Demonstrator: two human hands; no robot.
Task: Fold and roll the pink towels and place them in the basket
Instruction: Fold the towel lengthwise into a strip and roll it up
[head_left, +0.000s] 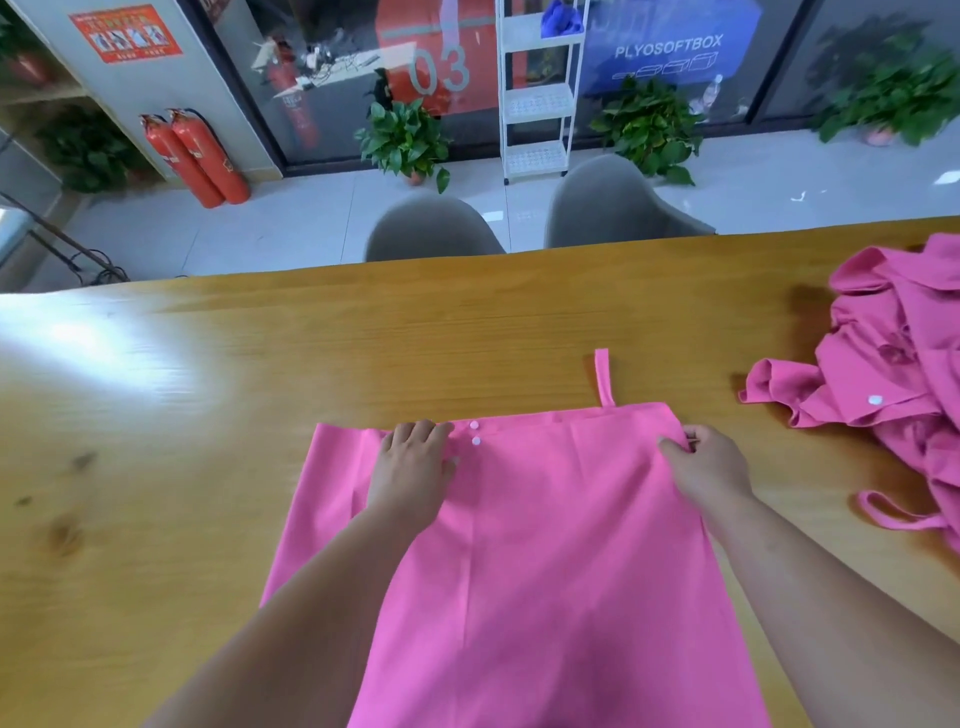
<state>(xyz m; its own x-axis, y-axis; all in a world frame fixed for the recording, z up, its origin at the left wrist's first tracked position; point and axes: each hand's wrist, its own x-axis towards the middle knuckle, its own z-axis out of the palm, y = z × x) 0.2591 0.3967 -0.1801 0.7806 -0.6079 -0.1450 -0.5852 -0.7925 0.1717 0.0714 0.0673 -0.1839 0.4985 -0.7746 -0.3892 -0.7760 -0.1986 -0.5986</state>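
Note:
A pink towel (545, 545) lies flat on the wooden table (363, 338) in front of me, folded lengthwise, with white snap buttons and a pink loop strap at its far edge. My left hand (413, 467) rests flat on the towel's far left part, fingers straight, beside the snaps. At the towel's far right corner, my right hand (701, 462) pinches the edge of the cloth. No basket is in view.
A heap of crumpled pink towels (893, 384) lies at the table's right edge. Two grey chairs (431, 228) stand behind the table's far edge. Beyond are potted plants, a white shelf rack and two red fire extinguishers (197, 156).

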